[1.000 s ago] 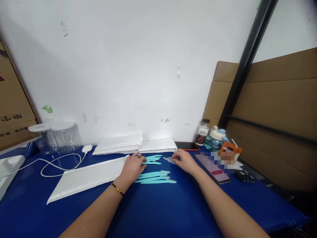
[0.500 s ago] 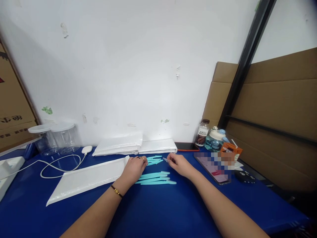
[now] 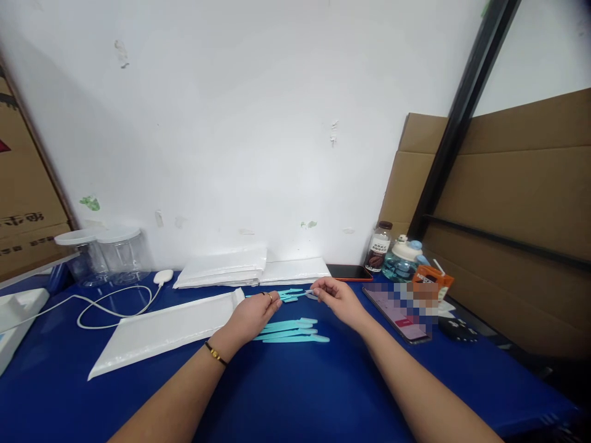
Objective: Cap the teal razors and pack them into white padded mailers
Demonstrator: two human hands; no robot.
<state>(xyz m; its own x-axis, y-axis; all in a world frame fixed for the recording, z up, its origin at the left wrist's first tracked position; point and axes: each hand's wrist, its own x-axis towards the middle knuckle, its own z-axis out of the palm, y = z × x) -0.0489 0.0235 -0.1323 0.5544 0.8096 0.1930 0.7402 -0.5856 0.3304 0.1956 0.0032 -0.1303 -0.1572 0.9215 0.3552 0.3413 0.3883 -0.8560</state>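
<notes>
My left hand is closed on a slim teal eyebrow razor, whose tip points right. My right hand pinches a small clear blade cap at that tip. Whether the cap is around the blade or only touching it, I cannot tell. Behind the left fingers lie more teal razors, partly covered by the hand. Nearer to me, several teal razors lie side by side, handles to the left. A white padded mailer lies beside my left hand.
White mailers are stacked against the wall, beside a phone with a red edge. Clear lidded jars and a white cable occupy the left. Rightward are a brown-capped bottle, a blue cup and another phone.
My left hand has lifted a razor slightly off the far group and turned it toward my right hand. The cap in my right hand now meets the razor's tip.
</notes>
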